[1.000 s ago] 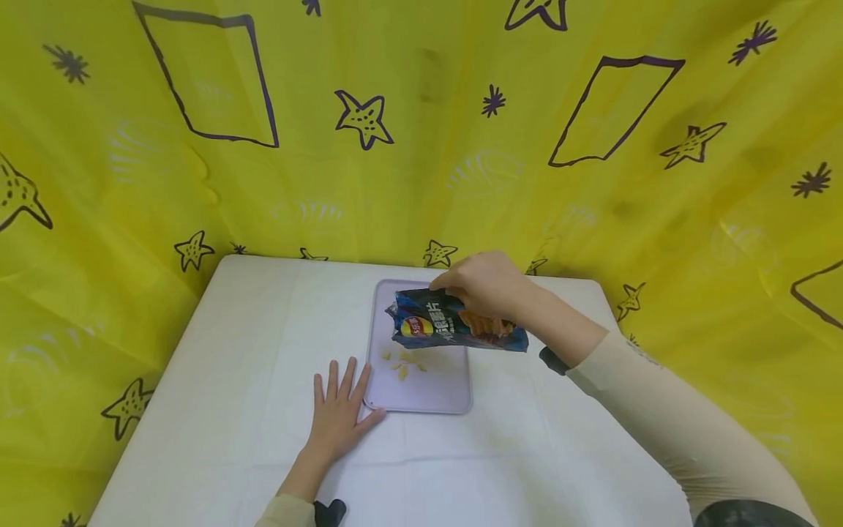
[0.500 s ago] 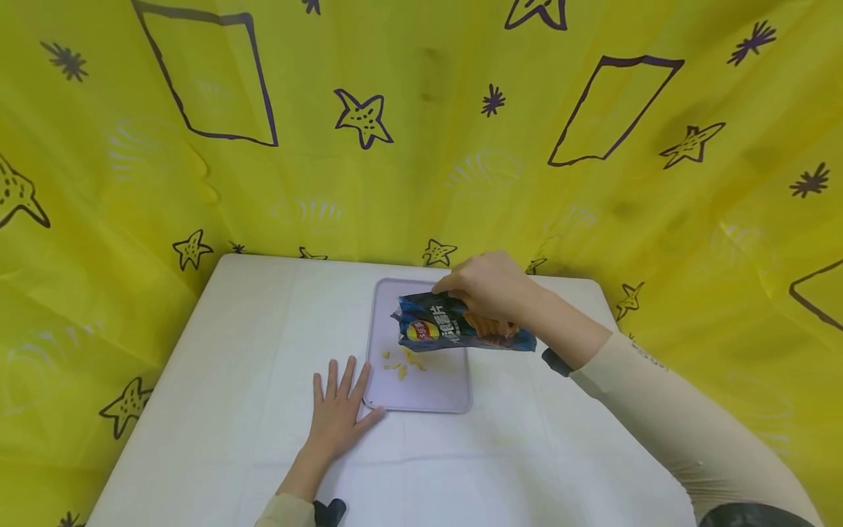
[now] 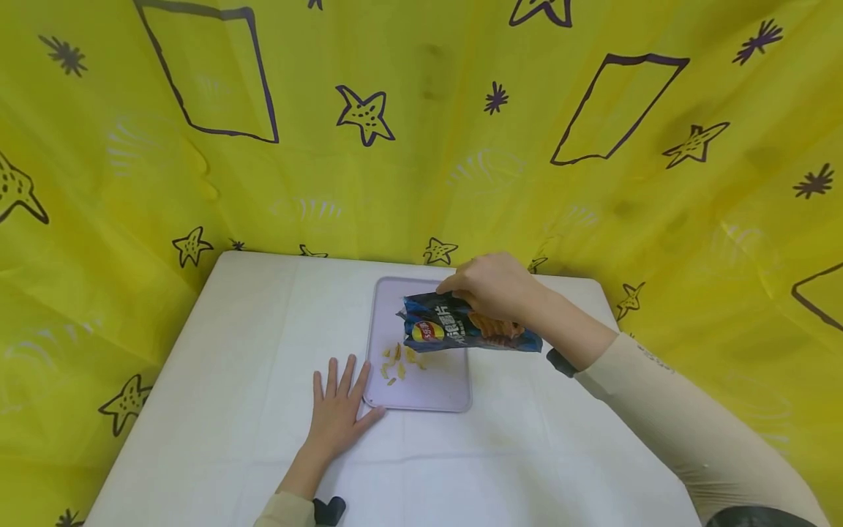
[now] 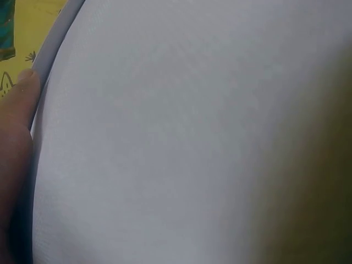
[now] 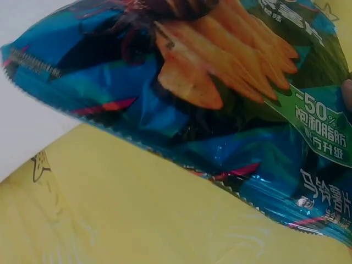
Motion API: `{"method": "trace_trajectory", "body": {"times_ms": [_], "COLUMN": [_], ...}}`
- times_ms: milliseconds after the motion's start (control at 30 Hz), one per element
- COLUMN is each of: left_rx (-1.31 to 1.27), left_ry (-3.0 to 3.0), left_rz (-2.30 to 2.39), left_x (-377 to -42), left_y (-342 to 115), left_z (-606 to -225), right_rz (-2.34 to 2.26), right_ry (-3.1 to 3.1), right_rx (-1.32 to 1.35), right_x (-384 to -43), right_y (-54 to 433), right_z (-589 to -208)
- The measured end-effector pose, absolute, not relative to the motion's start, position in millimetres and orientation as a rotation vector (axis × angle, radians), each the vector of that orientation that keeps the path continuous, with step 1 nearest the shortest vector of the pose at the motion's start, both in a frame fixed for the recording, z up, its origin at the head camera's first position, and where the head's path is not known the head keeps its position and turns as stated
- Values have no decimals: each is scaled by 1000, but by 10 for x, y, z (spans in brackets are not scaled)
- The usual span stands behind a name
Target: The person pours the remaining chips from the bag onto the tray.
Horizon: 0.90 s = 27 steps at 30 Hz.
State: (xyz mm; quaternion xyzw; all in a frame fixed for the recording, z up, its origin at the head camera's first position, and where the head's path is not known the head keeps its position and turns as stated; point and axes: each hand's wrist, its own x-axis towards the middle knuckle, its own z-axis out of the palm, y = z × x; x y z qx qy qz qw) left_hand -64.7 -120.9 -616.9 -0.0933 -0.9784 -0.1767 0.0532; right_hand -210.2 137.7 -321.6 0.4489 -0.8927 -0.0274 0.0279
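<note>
In the head view my right hand (image 3: 492, 285) grips a dark blue potato chip bag (image 3: 454, 326) by its upper edge. The bag lies tilted nearly sideways above a pale purple tray (image 3: 431, 395), its ragged end to the left. Several yellowish chips (image 3: 400, 371) lie on the tray below that end. Spread flat on the white table, my left hand (image 3: 337, 421) rests at the tray's near left corner, the thumb by its rim. The right wrist view is filled by the printed front of the bag (image 5: 220, 121); the left wrist view shows part of the thumb (image 4: 19, 104).
A white cloth (image 3: 244, 395) covers the table around the tray. Behind and to both sides hangs a yellow curtain (image 3: 421, 197) with drawn starfish and frames, close to the table's far edge.
My right hand and the chip bag have shifted slightly to the right. More chips now lie on the tray, below the bag's left end. The left hand stays in place.
</note>
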Motion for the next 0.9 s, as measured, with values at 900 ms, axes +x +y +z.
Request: {"method": "trace_trajectory", "body": {"times_ms": [900], "left_rx": [-274], "left_ry": [-2999], "left_rz": [-510], "left_x": [-657], "left_y": [-1208], "left_z": [-6175], "right_rz": [-98], "right_ry": [-2779], "right_rx": [1377], "right_x": [-2097], "right_y": [1459], "right_z": [-3186]}}
